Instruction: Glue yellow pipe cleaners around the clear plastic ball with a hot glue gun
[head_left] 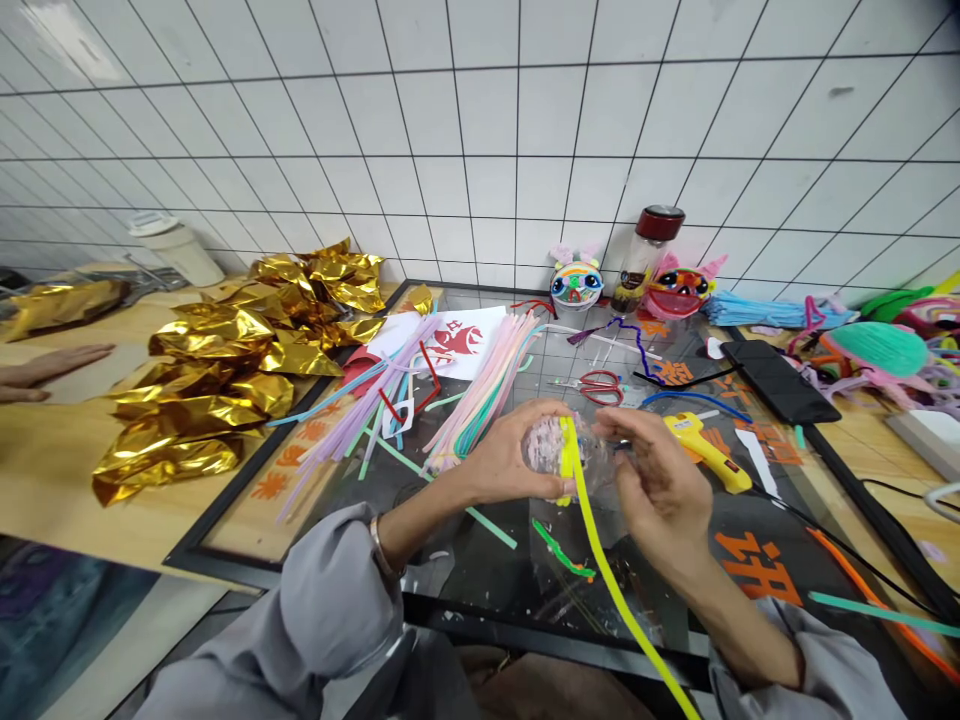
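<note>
My left hand (510, 455) is wrapped round a rounded, clear plastic form (598, 458) partly covered in pale pink strips. A bright yellow pipe cleaner (600, 550) lies across the form, and its long end trails down toward the table's front edge. Beside the form's right side is my right hand (667, 485), its fingers curved and thumb apart, with nothing visible in its grip. Whether its fingertips touch the plastic I cannot tell. Below the hands, a short green twisted pipe cleaner (561, 550) lies on the dark tabletop.
A yellow glue gun (709, 455), red-handled scissors (600, 387) and a phone (780, 380) lie on the right. Pastel pipe cleaners (480, 390) and gold foil (217, 350) spread leftward. Two decorated animal heads and a bottle (646, 255) stand behind. Another person's hand (60, 370) rests far left.
</note>
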